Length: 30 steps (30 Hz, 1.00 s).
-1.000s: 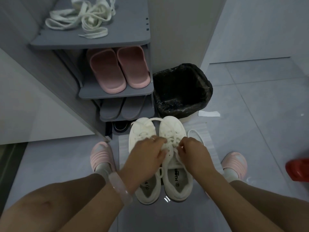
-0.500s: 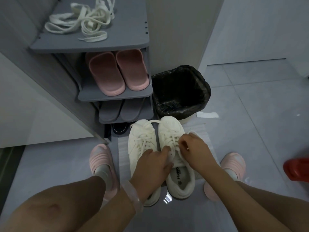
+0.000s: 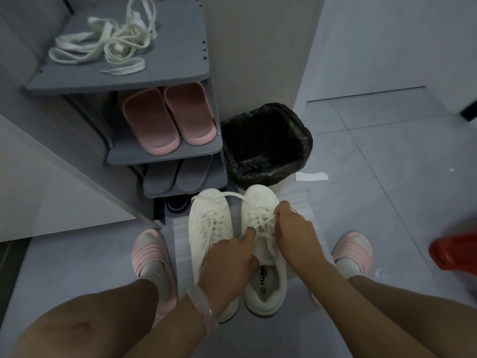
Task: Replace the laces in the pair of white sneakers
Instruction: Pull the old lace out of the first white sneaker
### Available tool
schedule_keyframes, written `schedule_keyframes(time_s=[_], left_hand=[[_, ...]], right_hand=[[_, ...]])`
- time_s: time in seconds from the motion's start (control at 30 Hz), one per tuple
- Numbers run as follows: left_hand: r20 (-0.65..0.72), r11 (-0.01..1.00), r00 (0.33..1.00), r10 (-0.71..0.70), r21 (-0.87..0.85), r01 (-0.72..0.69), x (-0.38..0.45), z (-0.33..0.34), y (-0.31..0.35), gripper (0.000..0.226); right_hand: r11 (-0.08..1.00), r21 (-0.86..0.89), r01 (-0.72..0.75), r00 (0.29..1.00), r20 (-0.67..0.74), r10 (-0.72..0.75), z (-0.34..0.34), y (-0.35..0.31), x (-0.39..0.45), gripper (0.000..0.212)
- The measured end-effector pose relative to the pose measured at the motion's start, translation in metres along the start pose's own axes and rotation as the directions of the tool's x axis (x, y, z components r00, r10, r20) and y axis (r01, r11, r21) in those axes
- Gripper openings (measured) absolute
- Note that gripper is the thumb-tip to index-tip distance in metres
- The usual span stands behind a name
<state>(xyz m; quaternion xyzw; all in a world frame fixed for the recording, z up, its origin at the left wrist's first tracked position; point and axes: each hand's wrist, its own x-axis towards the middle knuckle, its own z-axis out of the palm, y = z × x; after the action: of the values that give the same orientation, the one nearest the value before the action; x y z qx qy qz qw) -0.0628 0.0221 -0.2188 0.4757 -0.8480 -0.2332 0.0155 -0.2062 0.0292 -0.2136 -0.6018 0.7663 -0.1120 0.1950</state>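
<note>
The 2 white sneakers sit side by side on the floor between my feet, toes pointing away from me. The left sneaker point(image 3: 209, 228) is laced, and a lace end loops across the gap to the right sneaker point(image 3: 260, 254). My left hand point(image 3: 229, 264) pinches a lace point(image 3: 263, 223) over the right sneaker's tongue, fingers pressed together. My right hand point(image 3: 294, 231) pinches the same lacing from the right side (thumb and forefinger closed on it). The insole of that shoe shows printed lettering. Under the pair lies a pale ribbed mat point(image 3: 182, 244) on grey floor tiles point(image 3: 387, 202). A black-lined bin point(image 3: 265, 146) stands just beyond the toes. To the far left, a grey shoe rack point(image 3: 165, 76) holds loose cream laces point(image 3: 108, 47) on top and pink slippers point(image 3: 167, 120) below.
</note>
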Motion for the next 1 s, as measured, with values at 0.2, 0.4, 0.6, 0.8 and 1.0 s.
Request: schedule_keyframes(time_s=[0.2,0.4,0.6,0.8,1.0], left_hand=[[-0.010,0.988,0.992,0.125,-0.086,-0.125,-0.001,-0.009,-0.003,0.048],[-0.050,0.952,0.971,0.233,-0.192,-0.238,0.008,-0.011,-0.017,0.040],[-0.030,0.955,0.986,0.167,-0.242,-0.169,0.005,-0.012,-0.014,0.038],[-0.021,0.954,0.992,0.128,-0.270,-0.129,0.005,-0.008,-0.013,0.038],[-0.014,0.958,0.992,0.124,-0.260,-0.123,0.004,-0.008,-0.013,0.036]], right_hand=[[0.980,0.186,-0.065,0.992,0.119,0.043,0.001,0.010,0.002,0.018],[0.998,0.047,0.044,0.992,0.113,-0.049,0.006,0.009,-0.006,0.010],[0.998,0.019,0.063,0.998,-0.018,-0.063,-0.009,0.007,0.000,0.012],[0.963,0.224,-0.153,0.974,0.199,0.108,0.001,0.019,-0.005,0.016],[0.986,0.161,-0.042,0.995,0.092,0.027,0.008,0.011,-0.007,0.012]])
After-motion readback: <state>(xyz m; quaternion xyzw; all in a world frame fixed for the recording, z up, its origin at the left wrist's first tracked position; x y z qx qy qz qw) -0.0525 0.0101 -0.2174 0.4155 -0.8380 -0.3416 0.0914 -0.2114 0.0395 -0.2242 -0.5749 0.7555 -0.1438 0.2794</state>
